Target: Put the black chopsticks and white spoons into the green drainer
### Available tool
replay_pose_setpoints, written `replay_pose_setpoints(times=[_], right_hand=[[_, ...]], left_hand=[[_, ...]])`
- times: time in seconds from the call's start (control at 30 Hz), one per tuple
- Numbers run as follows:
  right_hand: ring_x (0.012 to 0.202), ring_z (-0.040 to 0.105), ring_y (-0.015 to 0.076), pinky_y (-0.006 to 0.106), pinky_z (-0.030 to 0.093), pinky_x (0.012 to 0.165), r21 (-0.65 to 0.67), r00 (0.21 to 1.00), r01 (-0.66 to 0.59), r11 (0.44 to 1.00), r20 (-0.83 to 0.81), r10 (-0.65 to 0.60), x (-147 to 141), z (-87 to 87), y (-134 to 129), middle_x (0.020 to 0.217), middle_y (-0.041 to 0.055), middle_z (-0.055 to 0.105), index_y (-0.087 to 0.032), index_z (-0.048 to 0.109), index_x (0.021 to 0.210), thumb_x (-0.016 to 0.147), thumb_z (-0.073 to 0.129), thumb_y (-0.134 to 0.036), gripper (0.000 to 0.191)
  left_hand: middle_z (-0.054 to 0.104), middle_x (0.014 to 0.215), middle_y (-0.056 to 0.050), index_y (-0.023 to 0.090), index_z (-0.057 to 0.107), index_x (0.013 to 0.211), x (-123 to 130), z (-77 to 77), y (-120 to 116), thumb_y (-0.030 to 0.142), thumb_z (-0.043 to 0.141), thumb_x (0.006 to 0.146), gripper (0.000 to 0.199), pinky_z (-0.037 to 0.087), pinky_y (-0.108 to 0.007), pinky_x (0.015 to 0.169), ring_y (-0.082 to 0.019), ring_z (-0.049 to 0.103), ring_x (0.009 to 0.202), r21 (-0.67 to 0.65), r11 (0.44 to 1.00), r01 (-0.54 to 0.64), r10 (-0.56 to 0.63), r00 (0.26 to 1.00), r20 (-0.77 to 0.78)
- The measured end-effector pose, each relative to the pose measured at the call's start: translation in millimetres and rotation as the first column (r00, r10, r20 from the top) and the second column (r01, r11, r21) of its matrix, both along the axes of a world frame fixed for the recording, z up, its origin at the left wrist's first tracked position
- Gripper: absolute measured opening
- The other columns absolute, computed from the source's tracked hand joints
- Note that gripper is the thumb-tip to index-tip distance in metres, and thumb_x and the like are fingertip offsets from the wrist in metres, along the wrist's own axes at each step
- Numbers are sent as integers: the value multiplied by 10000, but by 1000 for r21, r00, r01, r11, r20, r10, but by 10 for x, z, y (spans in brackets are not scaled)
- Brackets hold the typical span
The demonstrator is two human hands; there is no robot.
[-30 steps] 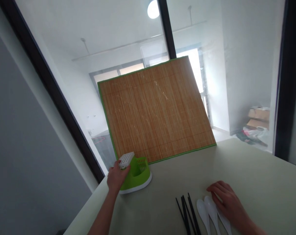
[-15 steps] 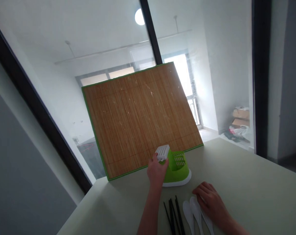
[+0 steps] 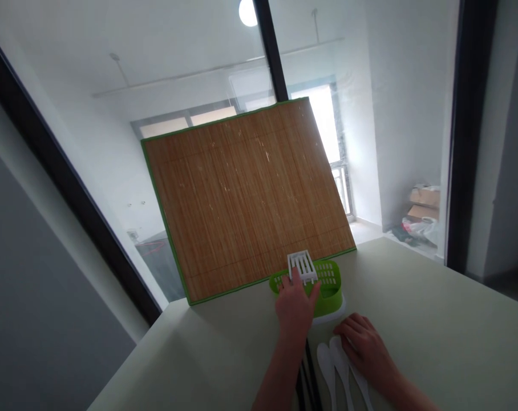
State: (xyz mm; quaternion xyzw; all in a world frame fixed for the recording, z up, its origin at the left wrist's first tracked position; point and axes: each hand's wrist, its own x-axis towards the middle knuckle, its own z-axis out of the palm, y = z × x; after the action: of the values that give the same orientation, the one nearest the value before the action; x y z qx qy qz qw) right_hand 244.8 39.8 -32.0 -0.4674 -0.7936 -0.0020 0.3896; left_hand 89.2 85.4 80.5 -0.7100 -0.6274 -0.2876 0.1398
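A green cutlery holder [image 3: 327,305] with perforated back walls and a white base stands in front of the bamboo mat. On its middle sits a white slotted piece [image 3: 302,264]. My left hand [image 3: 294,305] grips the holder around its front middle, index finger and thumb against the white piece. My right hand [image 3: 364,342] rests palm down on the table, its fingers loosely bent and holding nothing I can see. Beside and partly under it lie white spoons [image 3: 326,362], one mostly covered. Several black chopsticks [image 3: 312,377] lie to their left, partly hidden by my left forearm.
A bamboo mat [image 3: 250,194] with green edging leans upright against the glass at the back of the pale table [image 3: 430,319]. Dark frame posts [image 3: 466,142] hold the glass. Cardboard boxes [image 3: 425,200] lie on the floor beyond it.
The cutlery holder has turned so its broad side faces me, and its white slotted piece has shifted right. My left hand has moved right with it. My right hand stays beside the spoons.
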Motion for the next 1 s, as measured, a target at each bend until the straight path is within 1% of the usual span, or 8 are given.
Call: replay_pose_setpoints(times=[0.13, 0.23, 0.37, 0.47, 0.57, 0.67, 0.83, 1.0], right_hand=[[835, 540, 212, 351, 393, 740, -8, 999, 16, 1000, 47, -16, 31, -1, 5, 835, 41, 638, -226, 627, 900, 864, 446, -161, 195], [842, 546, 212, 355, 404, 747, -24, 999, 39, 999, 39, -38, 100, -23, 19, 853, 46, 645, -220, 626, 911, 869, 441, -161, 199], [866, 544, 214, 364, 408, 764, -53, 999, 42, 998, 18, -41, 167, -20, 43, 883, 49, 648, -216, 616, 928, 877, 439, -168, 190], [859, 539, 208, 359, 396, 756, -52, 999, 30, 998, 42, -27, 79, 118, 11, 885, 41, 647, -222, 615, 919, 874, 447, -168, 182], [850, 531, 205, 355, 370, 742, -74, 991, 10, 997, 133, -1, -161, 319, -92, 847, 24, 640, -234, 618, 857, 853, 477, -164, 157], [810, 526, 212, 366, 353, 730, -133, 955, 31, 991, 296, 10, -475, 382, -236, 749, 16, 621, -236, 619, 733, 796, 549, -181, 108], [883, 510, 297, 467, 346, 787, -60, 823, 117, 991, 565, -63, -862, 119, -422, 805, 101, 644, -201, 672, 699, 689, 653, -319, 120], [844, 512, 298, 502, 336, 807, -30, 778, 196, 980, 613, -137, -908, 43, -428, 735, 123, 646, -182, 692, 679, 720, 603, -297, 151]], left_hand=[[510, 1240, -147, 198, 425, 1315, -213, -52, -132, 512, 406, 888, 531, 486, -370, 834, -277, 525, 1098, 114, 988, 107, -117, 990, 80], [503, 1277, -117, 212, 443, 1282, -497, -216, -269, 414, 422, 906, 427, 457, -364, 913, -248, 482, 1171, 171, 974, 146, -169, 978, 122], [553, 1210, -98, 232, 484, 1206, -897, -604, -481, 372, 415, 909, 335, 497, -308, 780, -192, 590, 966, 69, 986, 149, -162, 955, 248], [640, 981, -60, 243, 550, 1064, -1076, -890, -630, 366, 393, 912, 250, 481, -291, 684, -157, 606, 750, -102, 978, 181, -142, 941, 307], [639, 701, -21, 240, 583, 775, -1095, -1078, -730, 399, 373, 909, 296, 437, -291, 616, -159, 589, 638, -303, 932, 198, -116, 956, 269], [636, 632, -21, 237, 566, 663, -1008, -1178, -786, 431, 386, 889, 348, 394, -295, 565, -169, 582, 597, -447, 867, 221, -129, 965, 228], [663, 742, -30, 241, 561, 715, -878, -1271, -846, 346, 459, 838, 192, 405, -318, 623, -197, 602, 699, -462, 832, 306, -217, 947, 237], [652, 800, -32, 267, 518, 727, -861, -1250, -889, 286, 492, 806, 86, 407, -331, 651, -206, 600, 760, -442, 832, 336, -239, 935, 261]])
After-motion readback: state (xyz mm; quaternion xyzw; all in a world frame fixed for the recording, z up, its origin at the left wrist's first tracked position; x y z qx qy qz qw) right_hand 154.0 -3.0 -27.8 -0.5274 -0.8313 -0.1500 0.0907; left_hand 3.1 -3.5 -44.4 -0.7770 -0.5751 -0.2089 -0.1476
